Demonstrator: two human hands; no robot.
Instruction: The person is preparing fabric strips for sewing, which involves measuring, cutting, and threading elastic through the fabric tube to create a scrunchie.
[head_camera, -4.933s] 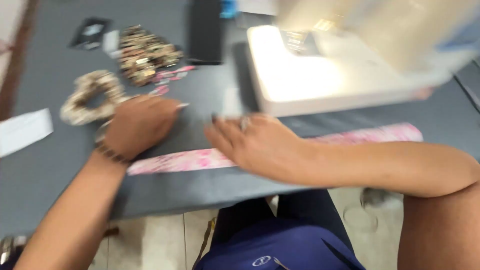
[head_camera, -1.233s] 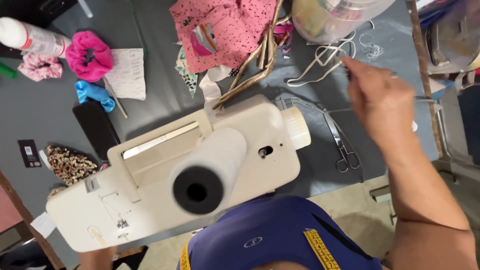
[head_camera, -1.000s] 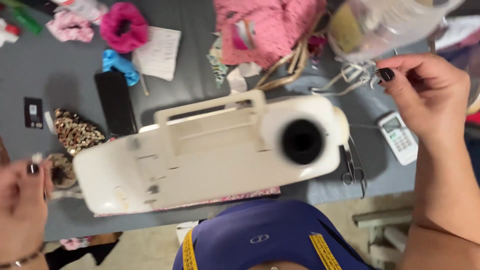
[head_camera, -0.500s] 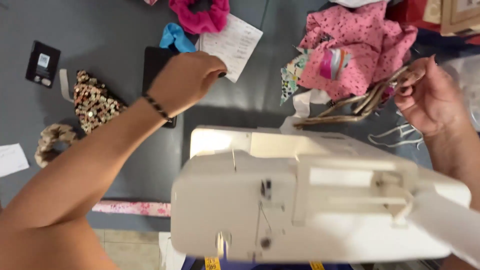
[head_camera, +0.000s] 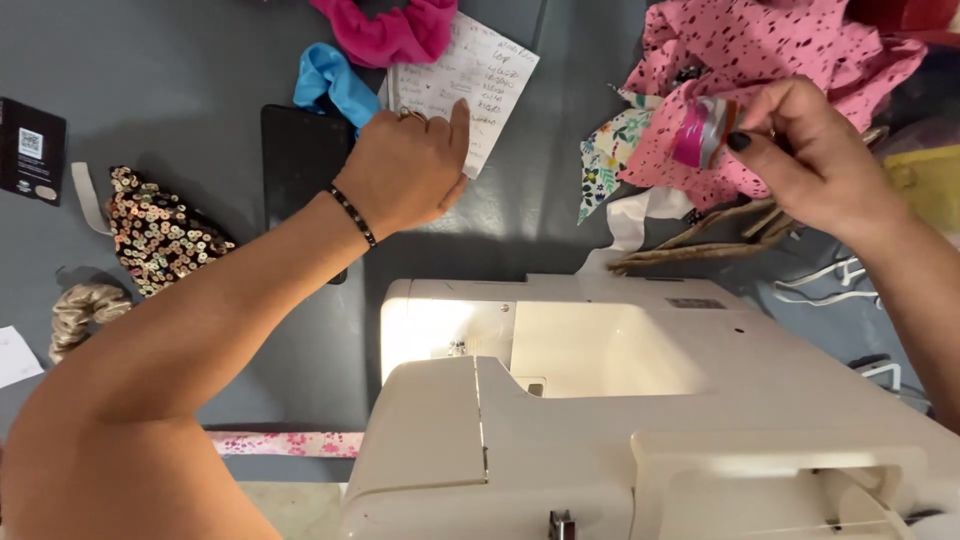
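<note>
1. The right hand (head_camera: 820, 165) holds a small pink-and-silver roll (head_camera: 700, 132) at the upper right of the surface (head_camera: 180, 80). Its grip is clenched on the roll, thumb and fingertips pinching it from the right side.
2. The roll lies directly left of that grip, against the pile of pink dotted fabric (head_camera: 770, 50). Its long axis runs roughly top to bottom, tilted slightly.
3. The left hand (head_camera: 405, 170) is well apart from the roll, left of it. Its grip is released: the fingers lie loosely curled on the handwritten paper note (head_camera: 490, 80), grasping nothing. The right hand is the nearer one to the roll.
4. Flat items by place:
   - white rectangular note, top centre, under the left fingertips;
   - black rectangular phone (head_camera: 300, 165), just left of the left hand;
   - small black card (head_camera: 30, 150) with a white square code patch, far left edge;
   - white paper corner (head_camera: 15, 355), lower left.
5. The cream sewing machine (head_camera: 650, 420) fills the lower foreground, between the camera and both hands.
</note>
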